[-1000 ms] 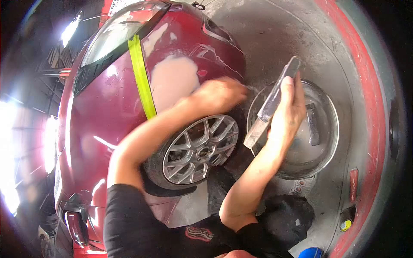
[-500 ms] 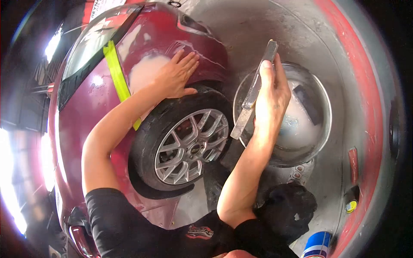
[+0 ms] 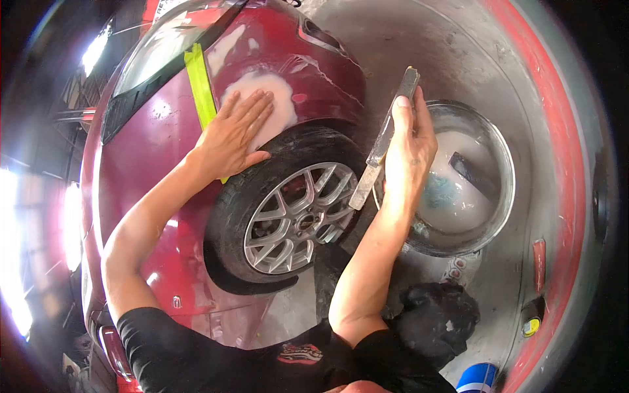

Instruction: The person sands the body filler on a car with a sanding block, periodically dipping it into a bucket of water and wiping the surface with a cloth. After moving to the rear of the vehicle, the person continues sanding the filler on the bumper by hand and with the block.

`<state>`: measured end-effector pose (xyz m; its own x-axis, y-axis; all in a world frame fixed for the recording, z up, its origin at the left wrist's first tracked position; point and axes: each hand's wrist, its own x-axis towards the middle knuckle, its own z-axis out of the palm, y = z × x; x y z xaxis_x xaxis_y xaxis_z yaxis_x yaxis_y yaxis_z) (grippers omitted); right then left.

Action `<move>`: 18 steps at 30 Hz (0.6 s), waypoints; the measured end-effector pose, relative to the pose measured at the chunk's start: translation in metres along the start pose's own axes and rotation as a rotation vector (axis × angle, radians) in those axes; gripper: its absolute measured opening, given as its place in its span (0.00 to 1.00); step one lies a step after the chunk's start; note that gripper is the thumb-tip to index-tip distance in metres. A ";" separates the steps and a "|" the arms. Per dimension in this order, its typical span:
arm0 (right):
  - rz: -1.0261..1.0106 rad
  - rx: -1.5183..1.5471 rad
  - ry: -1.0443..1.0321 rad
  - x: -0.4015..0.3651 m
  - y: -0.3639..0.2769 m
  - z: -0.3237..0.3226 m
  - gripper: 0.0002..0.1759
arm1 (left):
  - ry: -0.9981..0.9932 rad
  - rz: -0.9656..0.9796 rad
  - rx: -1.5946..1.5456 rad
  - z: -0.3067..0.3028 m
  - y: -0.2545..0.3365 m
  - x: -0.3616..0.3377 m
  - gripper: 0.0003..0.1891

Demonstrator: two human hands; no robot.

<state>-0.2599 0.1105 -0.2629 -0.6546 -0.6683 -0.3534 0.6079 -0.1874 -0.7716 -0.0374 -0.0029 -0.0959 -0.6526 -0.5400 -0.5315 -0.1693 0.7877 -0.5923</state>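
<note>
My left hand [image 3: 236,134] lies flat with fingers spread on the car's red panel [image 3: 170,144], above the wheel. Its fingertips touch a pale, whitish patch [image 3: 282,101]. A yellow-green tape strip [image 3: 199,82] runs down the panel beside the hand, partly hidden behind it. My right hand [image 3: 413,147] grips a long, narrow sanding block [image 3: 392,121], held tilted in the air between the wheel [image 3: 301,219] and a round basin. The thumb presses on the block's near face.
The round metal basin [image 3: 508,190] holds cloudy water and a dark block [image 3: 473,175]. On the floor at the right are a red object [image 3: 538,265], a dark item with a yellow end [image 3: 532,321] and a blue can [image 3: 477,378]. A black-clad knee [image 3: 439,321] is below the basin.
My left hand has slid across the panel, left and down, uncovering more of the whitish patch. My right hand still holds the block. The view has shifted slightly.
</note>
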 end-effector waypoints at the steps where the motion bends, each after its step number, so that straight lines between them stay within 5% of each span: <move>1: -0.007 -0.004 -0.004 -0.001 0.000 0.002 0.36 | -0.004 -0.011 -0.011 -0.003 0.000 -0.008 0.52; 13: -0.100 -0.021 0.004 0.004 0.019 -0.006 0.36 | 0.028 -0.205 -0.047 -0.010 0.016 -0.073 0.55; 18: -0.068 -0.055 -0.021 0.004 0.027 -0.010 0.37 | 0.186 -0.406 0.093 0.011 0.008 0.020 0.55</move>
<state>-0.2507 0.1101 -0.2901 -0.6835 -0.6704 -0.2888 0.5368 -0.1935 -0.8212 -0.0435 -0.0106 -0.1182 -0.6701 -0.7305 -0.1321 -0.3775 0.4885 -0.7867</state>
